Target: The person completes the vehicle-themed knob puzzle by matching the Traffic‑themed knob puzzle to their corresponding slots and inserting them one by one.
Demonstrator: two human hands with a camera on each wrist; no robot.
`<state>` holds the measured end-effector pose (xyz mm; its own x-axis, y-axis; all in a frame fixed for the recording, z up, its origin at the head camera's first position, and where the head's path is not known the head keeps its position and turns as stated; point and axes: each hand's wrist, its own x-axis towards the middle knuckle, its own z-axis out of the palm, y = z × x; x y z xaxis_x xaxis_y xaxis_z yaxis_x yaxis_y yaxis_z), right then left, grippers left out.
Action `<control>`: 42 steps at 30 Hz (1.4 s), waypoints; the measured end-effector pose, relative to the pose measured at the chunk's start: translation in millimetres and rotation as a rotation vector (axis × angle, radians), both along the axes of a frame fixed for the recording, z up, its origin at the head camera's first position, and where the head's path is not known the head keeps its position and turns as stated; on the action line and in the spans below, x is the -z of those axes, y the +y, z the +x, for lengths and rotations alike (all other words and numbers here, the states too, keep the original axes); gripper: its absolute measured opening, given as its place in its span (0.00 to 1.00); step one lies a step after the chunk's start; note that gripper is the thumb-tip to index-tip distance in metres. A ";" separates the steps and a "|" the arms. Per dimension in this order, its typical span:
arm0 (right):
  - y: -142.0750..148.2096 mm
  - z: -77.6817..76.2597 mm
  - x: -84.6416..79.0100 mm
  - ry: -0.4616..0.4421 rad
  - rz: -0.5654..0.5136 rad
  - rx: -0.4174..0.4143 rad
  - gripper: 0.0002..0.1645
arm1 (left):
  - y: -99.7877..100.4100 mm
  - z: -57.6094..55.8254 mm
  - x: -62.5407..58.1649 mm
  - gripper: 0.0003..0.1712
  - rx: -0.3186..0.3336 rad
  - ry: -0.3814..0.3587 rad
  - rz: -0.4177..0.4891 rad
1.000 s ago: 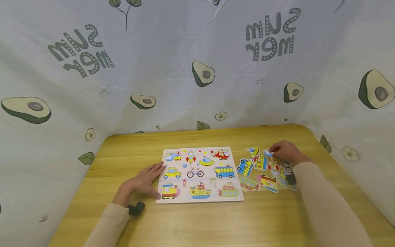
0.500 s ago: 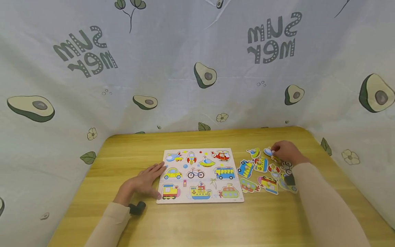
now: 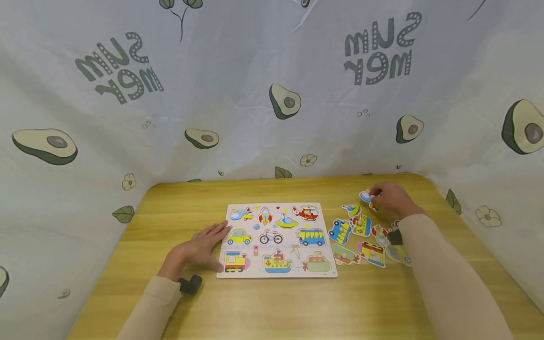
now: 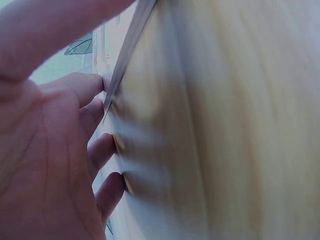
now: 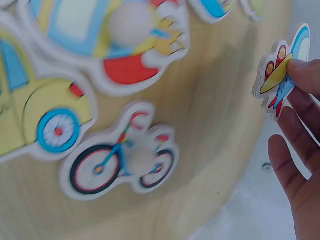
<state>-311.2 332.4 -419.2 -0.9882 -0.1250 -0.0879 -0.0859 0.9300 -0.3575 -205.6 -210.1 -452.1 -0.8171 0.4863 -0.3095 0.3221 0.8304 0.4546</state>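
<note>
My left hand [image 3: 199,248] rests along the left side of a white wooden puzzle board [image 3: 257,264] printed with vehicles. In the left wrist view its fingers [image 4: 102,152] reach the table beside the board's edge. At the far right, my right hand [image 3: 395,198] pinches an airplane puzzle piece [image 5: 282,75] between thumb and fingers. The piece tilts, its blue and yellow picture side showing in the right wrist view. Closest below that hand lie a flying-saucer piece [image 3: 351,209], a ship piece [image 3: 361,225] and a rocket piece [image 3: 379,234]. A bicycle piece [image 5: 100,167] lies under the right wrist.
More knobbed pieces lie right of the board: a bus [image 3: 339,231], a submarine [image 3: 345,255], a train [image 3: 371,254] and a car [image 3: 399,255], partly under the right sleeve. The wooden table [image 3: 272,311] ends at a patterned cloth [image 3: 238,94] behind.
My right hand has lifted the airplane piece and moved slightly toward the back of the table, off the other pieces. The left hand stays at the board's left side.
</note>
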 end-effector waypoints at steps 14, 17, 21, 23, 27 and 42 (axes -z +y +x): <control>-57.1 -9.2 -12.6 0.104 -0.048 -0.121 0.15 | 0.4 -4.3 0.0 0.66 0.002 -0.001 -0.004; -73.9 -10.9 -18.3 0.107 -0.080 -0.163 0.14 | 2.1 -7.9 -0.8 0.66 0.004 0.006 -0.006; -97.8 -10.9 -20.9 0.116 -0.076 -0.208 0.12 | 3.6 -7.7 -0.8 0.66 0.006 -0.010 -0.001; -110.5 -10.4 -20.8 0.114 -0.073 -0.230 0.12 | 3.4 -5.7 -0.5 0.66 0.001 -0.021 0.000; -134.2 -8.3 -21.9 0.114 -0.090 -0.283 0.11 | 2.4 -2.7 -0.1 0.65 -0.024 -0.031 0.002; -198.5 0.6 -8.2 0.118 -0.108 -0.417 0.10 | 0.0 -2.1 0.0 0.65 -0.019 -0.028 0.009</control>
